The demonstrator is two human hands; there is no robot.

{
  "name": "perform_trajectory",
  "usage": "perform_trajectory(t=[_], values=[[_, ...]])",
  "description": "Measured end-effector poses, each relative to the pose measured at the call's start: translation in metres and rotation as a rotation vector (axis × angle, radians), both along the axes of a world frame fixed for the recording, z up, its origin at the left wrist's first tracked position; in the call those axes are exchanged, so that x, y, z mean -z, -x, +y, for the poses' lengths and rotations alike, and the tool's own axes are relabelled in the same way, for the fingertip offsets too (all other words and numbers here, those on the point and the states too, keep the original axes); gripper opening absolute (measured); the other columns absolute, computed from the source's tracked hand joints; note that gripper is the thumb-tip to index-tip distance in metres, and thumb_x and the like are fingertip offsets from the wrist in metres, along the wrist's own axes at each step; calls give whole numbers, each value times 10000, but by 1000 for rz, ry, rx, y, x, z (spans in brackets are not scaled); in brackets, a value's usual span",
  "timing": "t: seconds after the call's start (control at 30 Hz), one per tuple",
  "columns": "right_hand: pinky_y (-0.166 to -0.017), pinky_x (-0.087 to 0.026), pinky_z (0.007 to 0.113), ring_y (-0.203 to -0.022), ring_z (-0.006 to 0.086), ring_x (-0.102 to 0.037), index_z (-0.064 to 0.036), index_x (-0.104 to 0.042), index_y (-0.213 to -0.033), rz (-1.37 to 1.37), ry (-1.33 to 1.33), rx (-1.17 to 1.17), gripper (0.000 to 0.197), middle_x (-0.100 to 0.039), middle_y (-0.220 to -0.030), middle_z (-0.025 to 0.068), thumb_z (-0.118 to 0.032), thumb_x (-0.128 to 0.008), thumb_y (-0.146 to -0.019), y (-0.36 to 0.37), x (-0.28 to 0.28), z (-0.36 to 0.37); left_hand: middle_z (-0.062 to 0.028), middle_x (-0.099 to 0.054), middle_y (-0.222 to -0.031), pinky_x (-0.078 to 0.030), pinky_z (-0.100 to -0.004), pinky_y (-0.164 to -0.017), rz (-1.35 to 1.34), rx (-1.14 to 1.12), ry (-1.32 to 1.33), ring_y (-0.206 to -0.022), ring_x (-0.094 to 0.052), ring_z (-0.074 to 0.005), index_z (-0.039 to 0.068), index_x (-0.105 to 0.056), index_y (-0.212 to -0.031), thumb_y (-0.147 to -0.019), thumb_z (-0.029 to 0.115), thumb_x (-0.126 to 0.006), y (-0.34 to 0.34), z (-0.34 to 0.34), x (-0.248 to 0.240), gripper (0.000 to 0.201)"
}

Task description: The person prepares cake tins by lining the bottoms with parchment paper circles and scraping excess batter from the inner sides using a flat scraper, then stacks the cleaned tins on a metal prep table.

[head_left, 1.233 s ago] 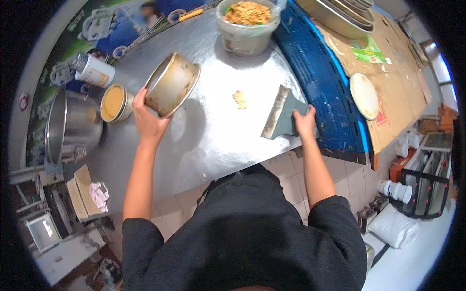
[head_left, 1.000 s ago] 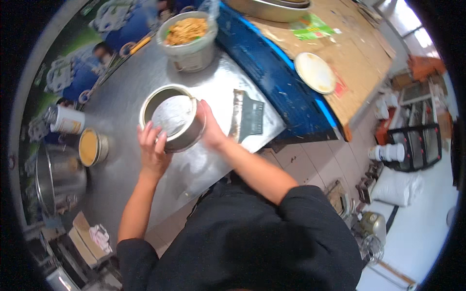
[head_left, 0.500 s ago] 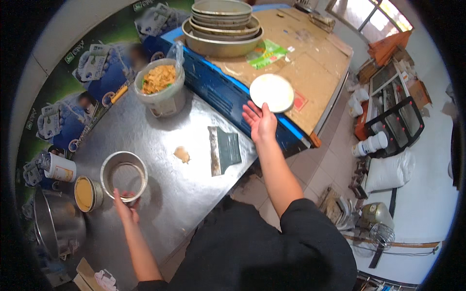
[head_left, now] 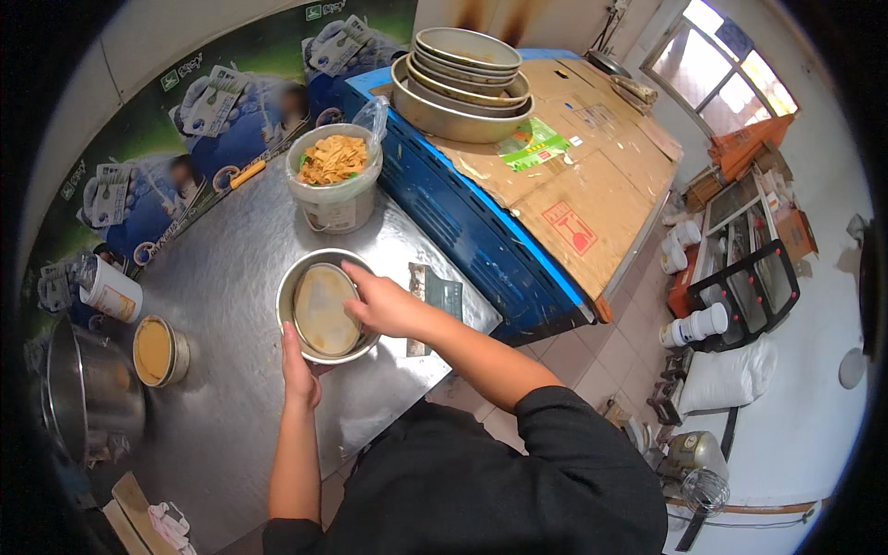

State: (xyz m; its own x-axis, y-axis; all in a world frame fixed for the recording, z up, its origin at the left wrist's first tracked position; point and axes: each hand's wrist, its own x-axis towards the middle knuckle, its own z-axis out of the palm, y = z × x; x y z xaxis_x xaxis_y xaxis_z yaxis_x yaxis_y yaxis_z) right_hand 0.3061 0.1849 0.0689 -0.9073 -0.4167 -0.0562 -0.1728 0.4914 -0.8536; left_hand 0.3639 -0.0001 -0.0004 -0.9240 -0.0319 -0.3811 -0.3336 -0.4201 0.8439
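Observation:
My left hand (head_left: 301,375) grips the near left side of a round metal cake pan (head_left: 288,289), its thumb at the rim. Inside that pan lies a flat round disc (head_left: 322,305), a pale translucent grey-beige. My right hand (head_left: 384,305) reaches over the pan's right rim and pinches the disc's right edge. The pan is over the metal table, tipped slightly; whether it touches the top I cannot tell. Just beyond my right wrist, partly covered by it, is a wide scraper (head_left: 446,298) with a dark green handle.
A bucket (head_left: 340,215) of orange-brown flakes stands at the back of the metal table (head_left: 227,277). On the left are a tan-filled tin (head_left: 171,356), a white tub (head_left: 116,296) and a steel pot (head_left: 102,398). Stacked pans (head_left: 462,120) sit on a cardboard-topped blue cabinet (head_left: 462,208).
My left hand has brought the pan right and away from me. My right hand has carried the disc from the cabinet's edge down into the pan. The view has shifted.

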Motion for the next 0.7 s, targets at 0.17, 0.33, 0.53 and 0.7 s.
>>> perform_trajectory(t=[0.17, 0.33, 0.53, 0.7], values=[[-950, -370, 398, -1152, 358, -428, -104, -322, -1352, 589, -176, 18, 694, -377, -1275, 249, -166, -675, -757, -7, -15, 11, -117, -523, -1210, -540, -412, -702, -45, -102, -6, -1003, -591, -256, 104, -361, -1308, -874, 625, -282, 0, -2, -11, 682], [-994, -346, 381, -1184, 363, -412, -143, -501, -1201, 397, -14, -232, 572, -424, -1253, 207, -149, -744, -684, -13, -8, 40, -137, -476, -1265, -494, -428, -804, -1, 63, -61, -1071, -549, -276, 81, -337, -1324, -909, 564, -279, 3, 2, -30, 640], [-729, -465, 309, -832, 189, -583, -84, -548, -900, 590, -18, 312, 331, -610, -857, 69, -214, -765, -686, 40, -63, 98, -116, -604, -1040, -435, -334, -872, 207, -76, 215, -934, -590, -215, 15, -407, -1281, -941, 385, -384, 4, -21, -9, 504], [-756, -469, 400, -873, 339, -597, -69, -560, -974, 857, -196, 706, 273, -626, -910, 193, -151, -584, -715, 197, -183, 168, -119, -631, -974, -408, -327, -912, 207, -180, 451, -949, -579, -193, -18, -463, -1234, -923, 212, -464, -17, -54, 3, 387]])
